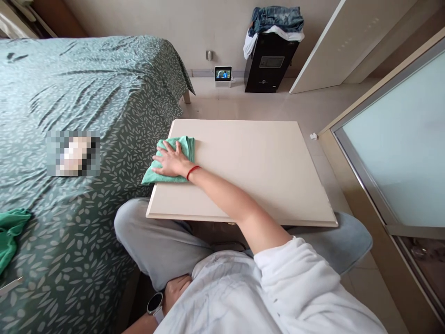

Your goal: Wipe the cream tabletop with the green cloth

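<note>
My right hand (171,160), with a red string at its wrist, lies flat with spread fingers on a green cloth (188,150). The folded cloth covers the left edge of a cream tabletop (250,167), and one corner of it hangs past that edge. My right arm reaches across the tabletop from the right. Down in my lap, my left hand (177,288) rests against my thigh and shirt, a watch (155,304) on its wrist. Most of its fingers are hidden by the shirt, so I cannot see whether it holds anything.
Left is a bed with a green leaf-patterned cover (104,195), bearing another green cloth (14,232) and a blurred-out patch. By the wall stand a small screen (223,76) and a black cabinet (271,62) topped with jeans (276,19). A frosted-glass sliding door (399,125) runs along the right.
</note>
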Tool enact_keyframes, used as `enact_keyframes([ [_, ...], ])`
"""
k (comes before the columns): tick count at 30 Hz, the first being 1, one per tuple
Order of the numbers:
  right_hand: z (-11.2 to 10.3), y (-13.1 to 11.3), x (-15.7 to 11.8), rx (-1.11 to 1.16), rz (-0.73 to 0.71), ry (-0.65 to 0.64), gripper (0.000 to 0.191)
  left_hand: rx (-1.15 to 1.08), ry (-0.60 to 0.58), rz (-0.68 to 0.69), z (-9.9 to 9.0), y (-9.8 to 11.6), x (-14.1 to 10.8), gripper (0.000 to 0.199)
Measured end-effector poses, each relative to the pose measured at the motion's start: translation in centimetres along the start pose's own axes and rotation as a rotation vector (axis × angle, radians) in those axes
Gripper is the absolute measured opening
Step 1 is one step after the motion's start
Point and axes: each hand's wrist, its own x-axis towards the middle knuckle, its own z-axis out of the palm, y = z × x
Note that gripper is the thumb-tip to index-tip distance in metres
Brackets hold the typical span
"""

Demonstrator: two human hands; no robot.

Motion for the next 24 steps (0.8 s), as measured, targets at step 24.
enact_keyframes([
  [24, -6.3, 21.1, -23.7, 0.072, 1.322, 0.383, 0.081, -0.019, -0.03, 0.04, -0.4, 0.5, 0.7, 0.033],
])
